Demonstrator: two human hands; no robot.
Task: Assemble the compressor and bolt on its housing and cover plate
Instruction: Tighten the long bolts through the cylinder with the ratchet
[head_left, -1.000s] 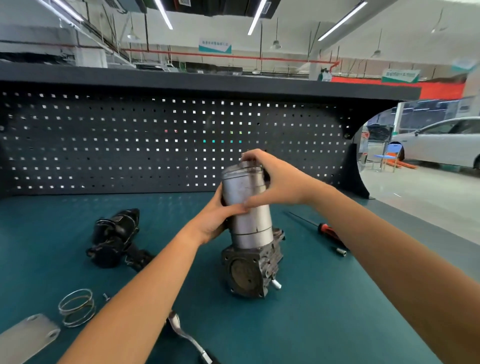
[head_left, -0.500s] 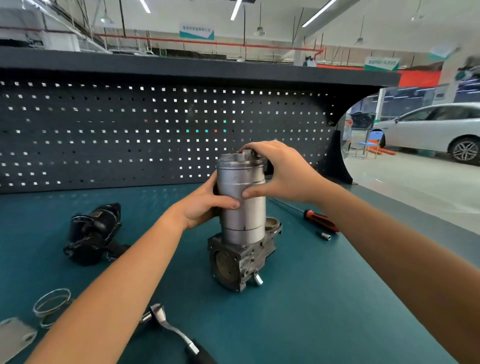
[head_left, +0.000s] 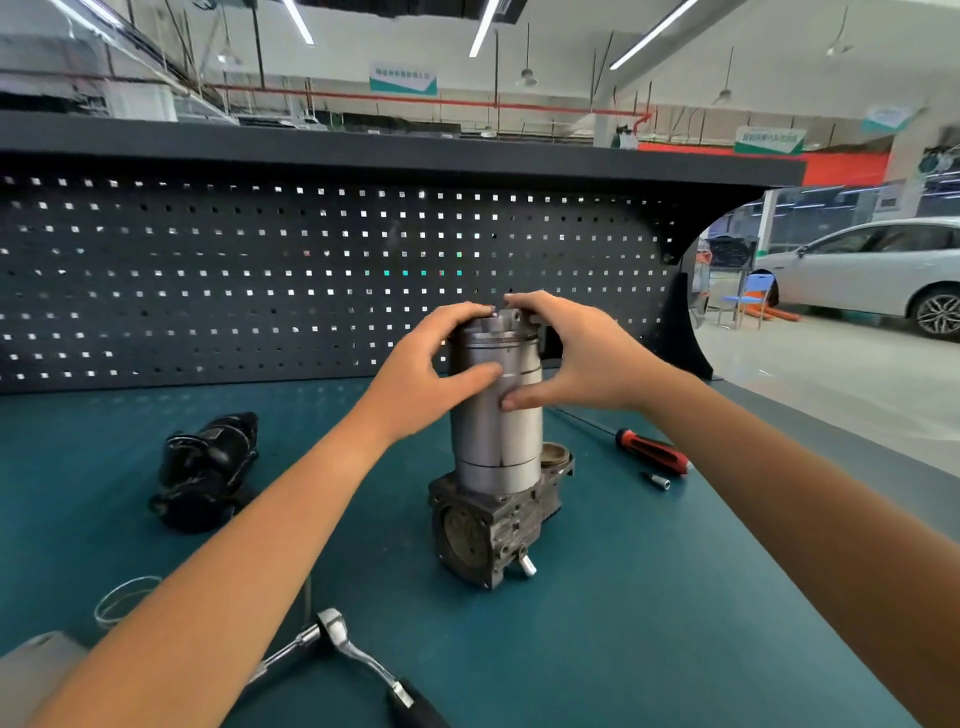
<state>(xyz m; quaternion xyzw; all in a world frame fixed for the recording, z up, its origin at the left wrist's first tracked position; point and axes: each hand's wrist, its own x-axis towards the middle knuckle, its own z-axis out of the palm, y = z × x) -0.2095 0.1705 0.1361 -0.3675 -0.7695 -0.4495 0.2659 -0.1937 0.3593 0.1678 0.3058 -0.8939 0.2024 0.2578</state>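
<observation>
Head view: left hand (head_left: 426, 369) and right hand (head_left: 576, 358) clasp the upright cylinder (head_left: 493, 441) over a teal bench (head_left: 675, 597), pegboard (head_left: 208, 286) behind.

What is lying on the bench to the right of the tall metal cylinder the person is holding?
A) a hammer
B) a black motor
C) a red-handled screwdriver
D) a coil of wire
C: a red-handled screwdriver lies on the teal bench right of the cylinder, with a small socket beside it.
</observation>
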